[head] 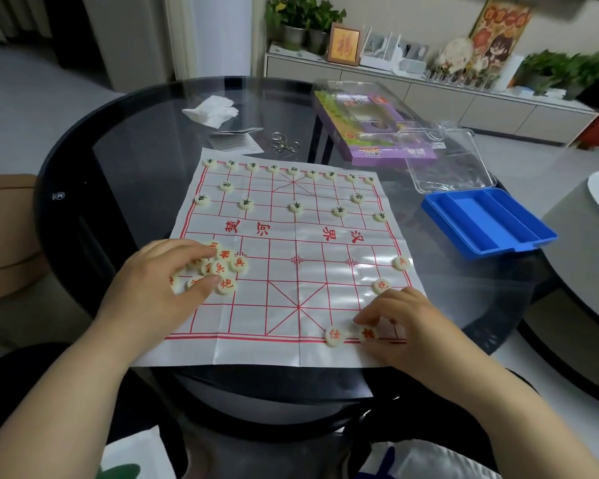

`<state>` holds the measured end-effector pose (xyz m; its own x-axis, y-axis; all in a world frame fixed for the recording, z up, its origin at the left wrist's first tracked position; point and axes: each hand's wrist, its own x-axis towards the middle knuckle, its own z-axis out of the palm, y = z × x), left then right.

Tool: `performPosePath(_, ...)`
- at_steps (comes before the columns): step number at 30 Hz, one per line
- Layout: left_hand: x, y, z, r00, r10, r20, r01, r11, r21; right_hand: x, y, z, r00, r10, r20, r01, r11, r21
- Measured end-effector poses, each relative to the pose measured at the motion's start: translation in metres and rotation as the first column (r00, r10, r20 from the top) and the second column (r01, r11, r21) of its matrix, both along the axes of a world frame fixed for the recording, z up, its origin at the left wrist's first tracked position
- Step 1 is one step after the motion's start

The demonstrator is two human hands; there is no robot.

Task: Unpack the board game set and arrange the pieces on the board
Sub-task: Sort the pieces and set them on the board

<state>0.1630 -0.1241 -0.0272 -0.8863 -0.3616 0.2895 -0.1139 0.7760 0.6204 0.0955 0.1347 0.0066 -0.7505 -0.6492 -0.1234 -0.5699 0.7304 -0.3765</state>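
Observation:
A white paper board [291,243] with red grid lines lies on the round glass table [125,160]. Black-lettered cream pieces [295,206] stand in rows on the far half. A loose pile of red-lettered pieces [225,267] lies at the near left, and my left hand [159,274] rests over it with thumb and forefinger around several pieces. My right hand [400,316] is at the near right edge, its fingertips pinching a red piece [368,334] on the bottom line. Another red piece [334,335] sits just left of it. Two red pieces [381,285] [401,262] stand further up the right side.
A blue plastic tray [488,223] with its clear lid [446,164] sits right of the board. A purple game box [374,129] lies behind it. A crumpled tissue [211,110], a folded leaflet [236,141] and a metal wire puzzle [284,143] lie beyond the board.

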Motion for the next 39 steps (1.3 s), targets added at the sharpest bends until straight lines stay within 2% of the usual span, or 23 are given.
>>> performPosePath(4,0.001,-0.002,0.000,1.000,0.011,-0.028,-0.010,0.999,0.044,-0.003,-0.003,0.004,1.000,0.021,0.017,-0.022,1.000,0.009)
performPosePath(8,0.005,-0.005,0.001,0.989,0.095,-0.113,-0.079,0.987,0.140,-0.005,-0.012,0.020,1.000,-0.025,-0.005,0.024,0.993,-0.113)
performPosePath(11,0.011,-0.010,0.004,0.992,0.098,-0.084,-0.085,0.987,0.138,-0.005,-0.035,0.024,0.998,0.028,-0.051,-0.035,0.988,-0.152)
performPosePath(16,0.019,-0.019,0.003,0.996,0.092,0.021,-0.094,0.988,0.122,0.000,-0.098,0.010,0.983,0.174,-0.058,-0.179,0.978,-0.105)
performPosePath(19,0.019,-0.021,0.001,0.996,0.071,0.060,-0.078,0.991,0.108,-0.002,-0.126,-0.005,0.983,0.163,-0.086,-0.169,0.984,-0.064)
performPosePath(23,0.019,-0.025,-0.001,0.998,0.036,0.047,-0.042,0.992,0.121,-0.006,-0.139,-0.014,0.991,0.100,-0.093,-0.108,0.991,-0.085)
performPosePath(31,0.020,-0.028,-0.005,1.000,0.024,0.015,-0.026,0.987,0.160,-0.009,-0.145,-0.014,0.982,0.141,-0.125,-0.149,0.987,-0.058)
performPosePath(39,0.004,-0.034,-0.005,1.000,0.019,-0.002,-0.018,0.996,0.083,-0.028,-0.160,-0.005,0.979,0.174,-0.110,-0.171,0.985,0.032)
